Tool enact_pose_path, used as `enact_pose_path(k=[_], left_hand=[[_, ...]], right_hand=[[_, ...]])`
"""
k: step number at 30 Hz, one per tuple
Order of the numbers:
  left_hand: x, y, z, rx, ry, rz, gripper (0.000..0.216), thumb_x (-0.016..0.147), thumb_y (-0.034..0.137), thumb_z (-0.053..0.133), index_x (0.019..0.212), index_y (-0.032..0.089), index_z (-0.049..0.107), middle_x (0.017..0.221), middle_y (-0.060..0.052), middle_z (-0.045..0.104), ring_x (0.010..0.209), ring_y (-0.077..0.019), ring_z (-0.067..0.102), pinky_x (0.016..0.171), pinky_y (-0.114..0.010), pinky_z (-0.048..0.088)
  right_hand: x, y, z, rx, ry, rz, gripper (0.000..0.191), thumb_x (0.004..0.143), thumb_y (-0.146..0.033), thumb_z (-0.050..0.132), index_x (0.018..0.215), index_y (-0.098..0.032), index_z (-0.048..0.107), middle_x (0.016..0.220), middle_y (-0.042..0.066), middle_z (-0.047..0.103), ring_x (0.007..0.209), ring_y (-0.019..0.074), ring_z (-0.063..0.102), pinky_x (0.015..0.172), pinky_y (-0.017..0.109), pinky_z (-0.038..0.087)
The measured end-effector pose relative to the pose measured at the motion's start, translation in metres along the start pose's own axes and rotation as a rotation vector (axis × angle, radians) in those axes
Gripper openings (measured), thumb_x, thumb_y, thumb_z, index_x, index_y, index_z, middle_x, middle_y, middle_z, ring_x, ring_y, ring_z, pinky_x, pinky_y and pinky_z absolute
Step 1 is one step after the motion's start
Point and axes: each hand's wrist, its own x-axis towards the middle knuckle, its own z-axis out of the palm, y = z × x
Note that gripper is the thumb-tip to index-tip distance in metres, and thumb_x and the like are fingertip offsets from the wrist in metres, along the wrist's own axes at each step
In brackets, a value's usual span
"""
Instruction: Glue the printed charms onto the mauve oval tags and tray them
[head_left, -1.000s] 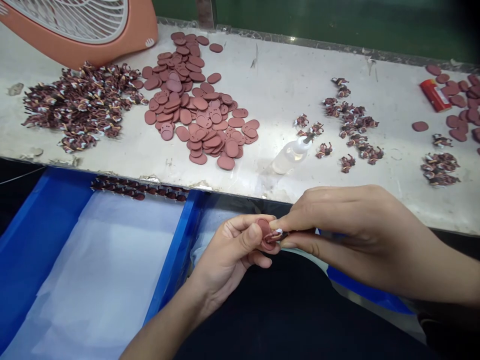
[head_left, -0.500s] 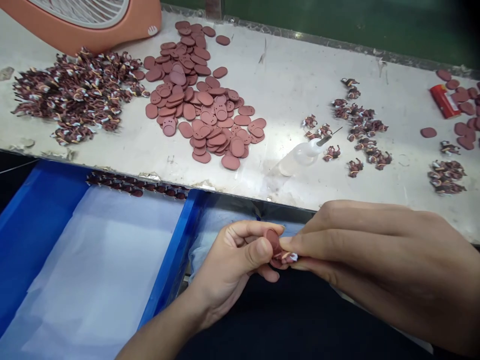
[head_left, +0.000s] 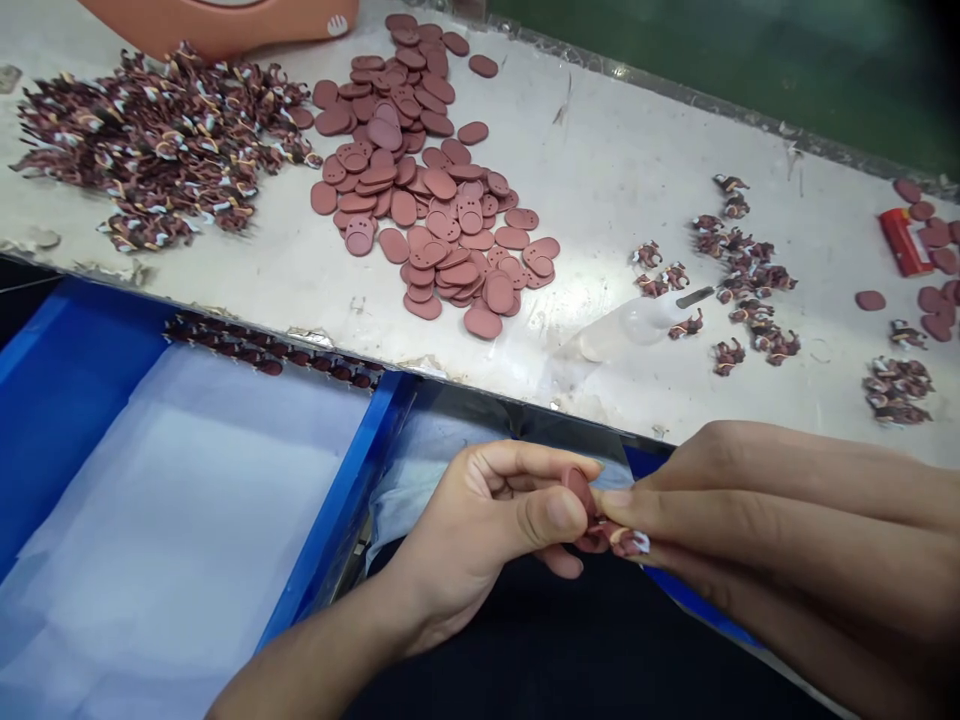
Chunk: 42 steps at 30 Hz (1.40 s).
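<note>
My left hand (head_left: 487, 515) is closed, pinching a reddish-brown oval disc (head_left: 577, 488) between thumb and fingers. Close against it is a small brown figurine (head_left: 628, 542) with a white and tan end, gripped by the fingertips of my right hand (head_left: 772, 515). Both hands meet in front of the table edge, and the fingers cover part of each piece. Whether disc and figurine are joined cannot be made out. Beyond the hands, a translucent squeeze bottle (head_left: 619, 332) with a thin dark tip lies on the white tabletop (head_left: 600, 150).
A heap of figurines (head_left: 165, 140) and a pile of oval discs (head_left: 442, 215) lie at left. Smaller figurine groups (head_left: 750, 265) and a red lighter-like object (head_left: 905, 242) are at right. Below the edge, a blue tray (head_left: 75, 380) holds white sheeting and rows of pieces (head_left: 270, 350).
The camera view has tilted and shifted, so the table things appear farther right. Both hands appear slightly right and lower, still keeping the same hold on disc and figurine.
</note>
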Motion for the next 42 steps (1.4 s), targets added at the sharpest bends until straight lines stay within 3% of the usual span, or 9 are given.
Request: enact_pose_path(k=[7,15,23,30,42], left_hand=[[0.001,0.003,-0.001,0.003,-0.003,0.012,0.026,0.071,0.038,0.088,0.089,0.020,0.081,0.069,-0.001,0.072,0.058,-0.0087,0.065,0.050,-0.014,0.054],[0.001,0.001,-0.006,0.009,-0.061,0.010,0.029,0.072,0.041,0.087,0.091,0.021,0.081,0.069,0.000,0.071,0.058,-0.0084,0.064,0.048,-0.013,0.054],[0.003,0.001,-0.013,-0.025,-0.167,0.004,0.033,0.075,0.049,0.082,0.086,0.018,0.079,0.070,-0.001,0.068,0.053,-0.0071,0.060,0.045,-0.012,0.052],[0.006,-0.001,-0.021,-0.111,-0.219,-0.028,0.031,0.075,0.046,0.083,0.088,0.018,0.078,0.076,-0.001,0.067,0.054,-0.0058,0.060,0.046,-0.011,0.053],[0.008,-0.003,-0.019,-0.138,-0.225,-0.019,0.027,0.076,0.043,0.083,0.083,0.017,0.078,0.072,-0.001,0.068,0.055,-0.0070,0.062,0.048,-0.011,0.054]], right_hand=[[0.007,0.001,-0.001,0.030,0.001,0.020,0.034,0.093,-0.015,0.064,0.125,-0.023,0.067,0.099,0.007,0.071,0.084,0.0165,0.069,0.060,0.021,0.059],[0.009,-0.002,-0.003,0.046,-0.018,-0.035,0.025,0.094,-0.013,0.063,0.118,-0.020,0.068,0.100,0.006,0.069,0.085,0.0130,0.066,0.065,0.019,0.056],[0.010,-0.006,0.001,0.034,0.038,0.042,0.043,0.091,-0.033,0.071,0.132,-0.028,0.059,0.094,0.001,0.068,0.072,0.0148,0.065,0.063,0.023,0.055],[0.017,-0.005,0.001,0.077,0.107,0.018,0.027,0.094,-0.021,0.067,0.120,-0.026,0.065,0.093,-0.003,0.070,0.079,0.0082,0.065,0.070,0.015,0.052],[0.020,-0.005,0.010,0.148,0.147,-0.010,0.026,0.090,-0.015,0.072,0.115,-0.020,0.069,0.093,-0.001,0.071,0.079,0.0070,0.065,0.069,0.014,0.054]])
